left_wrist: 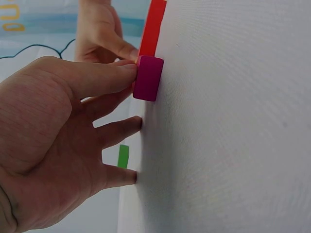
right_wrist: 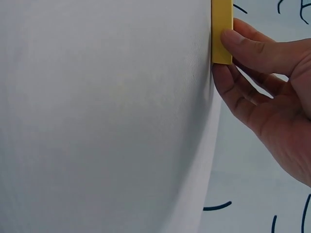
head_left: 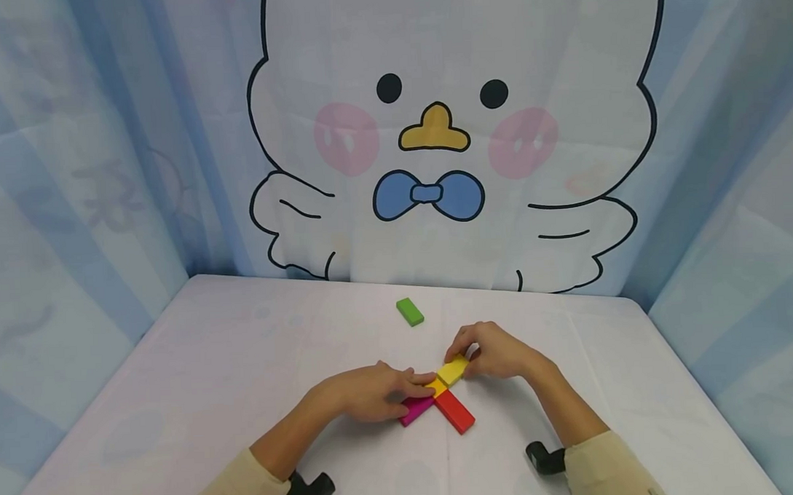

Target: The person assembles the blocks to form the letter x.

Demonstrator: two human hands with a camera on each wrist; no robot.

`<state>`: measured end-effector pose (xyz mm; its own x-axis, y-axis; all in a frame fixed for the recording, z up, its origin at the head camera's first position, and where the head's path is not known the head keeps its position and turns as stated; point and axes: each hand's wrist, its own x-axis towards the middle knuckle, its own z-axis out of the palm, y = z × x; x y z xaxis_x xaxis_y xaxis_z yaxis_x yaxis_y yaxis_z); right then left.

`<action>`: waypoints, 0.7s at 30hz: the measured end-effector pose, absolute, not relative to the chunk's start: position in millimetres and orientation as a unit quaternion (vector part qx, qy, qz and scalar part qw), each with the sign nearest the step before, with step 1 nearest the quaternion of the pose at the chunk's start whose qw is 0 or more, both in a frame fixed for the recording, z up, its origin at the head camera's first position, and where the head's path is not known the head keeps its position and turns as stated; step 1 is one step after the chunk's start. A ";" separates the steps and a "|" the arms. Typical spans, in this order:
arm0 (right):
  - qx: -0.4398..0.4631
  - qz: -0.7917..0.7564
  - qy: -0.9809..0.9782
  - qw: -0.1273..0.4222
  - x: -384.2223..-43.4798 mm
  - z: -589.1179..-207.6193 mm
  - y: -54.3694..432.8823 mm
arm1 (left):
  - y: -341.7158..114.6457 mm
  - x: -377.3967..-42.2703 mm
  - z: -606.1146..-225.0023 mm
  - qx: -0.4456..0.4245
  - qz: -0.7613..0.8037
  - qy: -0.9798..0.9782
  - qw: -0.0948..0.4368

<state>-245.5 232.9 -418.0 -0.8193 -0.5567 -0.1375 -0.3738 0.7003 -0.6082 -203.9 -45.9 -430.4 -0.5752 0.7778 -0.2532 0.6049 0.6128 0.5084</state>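
Note:
Several coloured blocks lie together on the white table as a cross-like shape. My left hand (head_left: 374, 392) pinches the magenta block (head_left: 417, 411) between thumb and forefinger, a fingertip reaching over the small orange block (head_left: 437, 388) at the centre. In the left wrist view, the thumb presses the side of the magenta block (left_wrist: 148, 78) and the other fingers are spread on the table. My right hand (head_left: 495, 351) grips the yellow block (head_left: 452, 371), which touches the orange one. In the right wrist view, thumb and fingers hold the yellow block (right_wrist: 222, 34) by its sides. A red block (head_left: 455, 411) extends toward the front right.
A green block (head_left: 410, 312) lies apart from the others, further back on the table (head_left: 242, 340). Behind the table hangs a curtain (head_left: 436, 246) with a cartoon figure, and more curtain encloses both sides. Dark camera mounts (head_left: 311, 491) sit at the wrists.

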 end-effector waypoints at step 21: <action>-0.255 -0.282 0.911 0.157 -242.6 -418.7 229.8 | -46.4 -201.2 -425.6 0.394 0.192 0.867 0.236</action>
